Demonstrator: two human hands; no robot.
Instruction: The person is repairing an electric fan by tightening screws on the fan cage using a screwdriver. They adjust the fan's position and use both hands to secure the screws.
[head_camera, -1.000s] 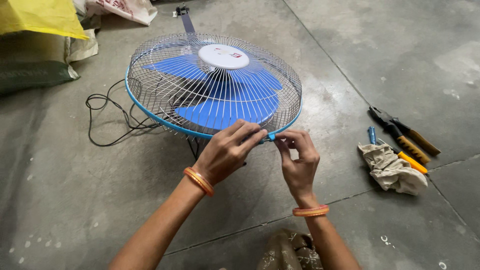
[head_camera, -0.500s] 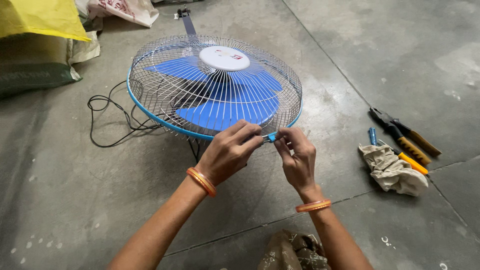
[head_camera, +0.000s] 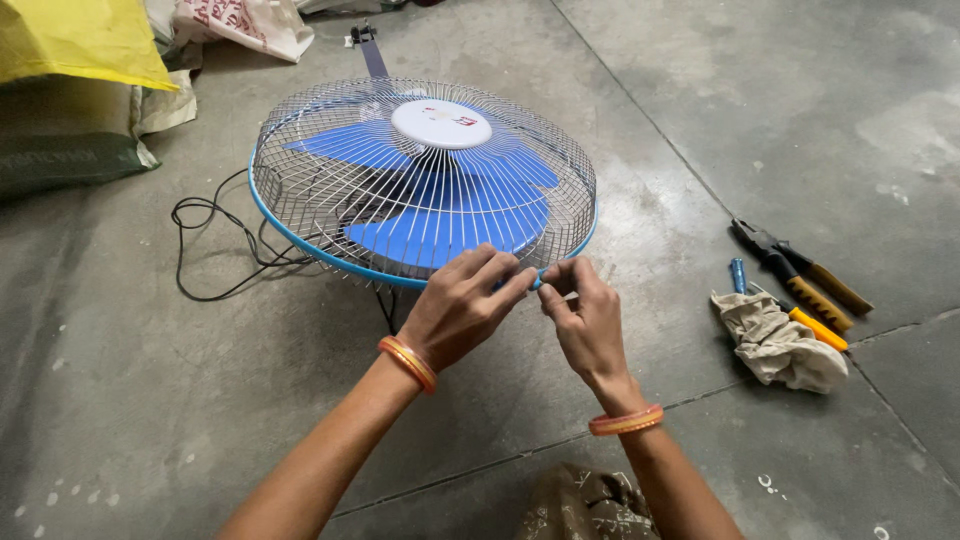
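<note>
An electric fan (head_camera: 425, 175) lies face up on the concrete floor, with blue blades, a white wire guard, a white centre cap and a blue rim band (head_camera: 300, 240). My left hand (head_camera: 465, 305) rests over the near edge of the guard, fingers pinching the blue rim. My right hand (head_camera: 585, 315) pinches the same spot on the rim from the right, fingertips almost touching the left ones. Whatever small part sits between the fingertips is hidden. Both wrists wear orange bangles.
A black power cord (head_camera: 215, 240) loops on the floor left of the fan. Right of my hands lie pliers (head_camera: 800, 270), a yellow-handled screwdriver (head_camera: 815, 328), a small blue tool (head_camera: 738, 274) and a crumpled cloth (head_camera: 775, 340). Sacks (head_camera: 70, 90) sit at the top left.
Both hands stay at the same spot on the fan's near rim. The fingers shift slightly, and the view moves a little.
</note>
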